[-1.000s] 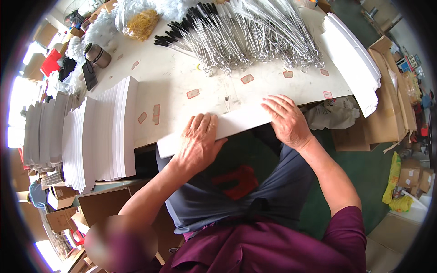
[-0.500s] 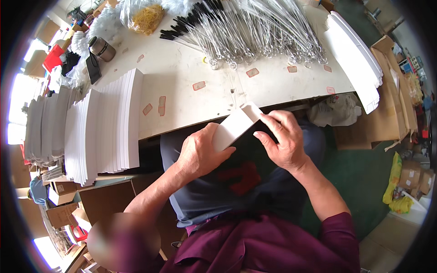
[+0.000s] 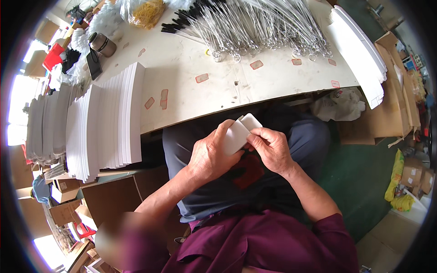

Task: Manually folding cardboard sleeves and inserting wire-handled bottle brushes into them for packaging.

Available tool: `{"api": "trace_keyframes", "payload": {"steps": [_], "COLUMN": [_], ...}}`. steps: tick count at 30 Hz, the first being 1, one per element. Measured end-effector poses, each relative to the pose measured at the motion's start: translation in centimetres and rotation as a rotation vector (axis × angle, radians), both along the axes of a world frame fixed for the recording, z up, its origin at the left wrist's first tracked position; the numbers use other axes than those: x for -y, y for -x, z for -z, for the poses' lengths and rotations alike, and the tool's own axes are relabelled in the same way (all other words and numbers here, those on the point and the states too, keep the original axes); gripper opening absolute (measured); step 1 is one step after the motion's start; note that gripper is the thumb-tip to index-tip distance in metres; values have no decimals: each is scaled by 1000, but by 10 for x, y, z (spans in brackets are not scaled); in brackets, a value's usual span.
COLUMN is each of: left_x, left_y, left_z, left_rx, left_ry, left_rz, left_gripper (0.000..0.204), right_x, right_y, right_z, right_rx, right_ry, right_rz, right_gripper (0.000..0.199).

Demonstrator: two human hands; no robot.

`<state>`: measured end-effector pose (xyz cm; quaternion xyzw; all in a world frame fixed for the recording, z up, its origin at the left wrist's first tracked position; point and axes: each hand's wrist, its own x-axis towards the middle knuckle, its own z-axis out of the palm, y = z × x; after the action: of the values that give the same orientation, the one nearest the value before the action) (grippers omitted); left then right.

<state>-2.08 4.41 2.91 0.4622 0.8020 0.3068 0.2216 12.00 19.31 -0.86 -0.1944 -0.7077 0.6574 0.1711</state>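
Box (image 3: pixel 234 140), white, body formed, end flap (image 3: pixel 251 121) unclosed, left hand (image 3: pixel 210 154) wrapped around it, right hand (image 3: pixel 271 149) pinching its edge.

Smooth, matt card box (image 3: pixel 234 139)

Two hands (image 3: pixel 209 154), one bottle (image 3: pixel 104 45), apparently one box (image 3: pixel 234 138) show

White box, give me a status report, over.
Left hand gripping white box. Right hand at its end flap. Nothing visibly in the way.
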Motion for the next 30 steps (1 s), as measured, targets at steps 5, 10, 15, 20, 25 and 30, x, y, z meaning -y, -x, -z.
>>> {"api": "trace_keyframes", "payload": {"steps": [5,10,15,20,25,30], "left_x": [-2,-2,-2,-3,-2,-1], "left_y": [-2,-2,-3,-3,-4,-9], "left_z": [7,8,15,11,24,24], "left_rx": [12,50,-43,-74,-26,25], "left_ry": [-60,-32,-68,-2,-99,-51], "left_rz": [-1,11,47,74,95,-5], "left_gripper": [70,68,63,58,55,68], "right_x": [-2,5,9,22,22,17], "right_y": [1,2,0,1,4,4], "right_z": [-4,-4,1,5,4,-1], "right_rx": [67,47,35,-91,-60,-37], "right_ry": [-158,-150,-181,132,-355,-622], "right_rz": [-103,-88,-97,130,64,41], "right_gripper": [17,17,17,41,33,26]}}
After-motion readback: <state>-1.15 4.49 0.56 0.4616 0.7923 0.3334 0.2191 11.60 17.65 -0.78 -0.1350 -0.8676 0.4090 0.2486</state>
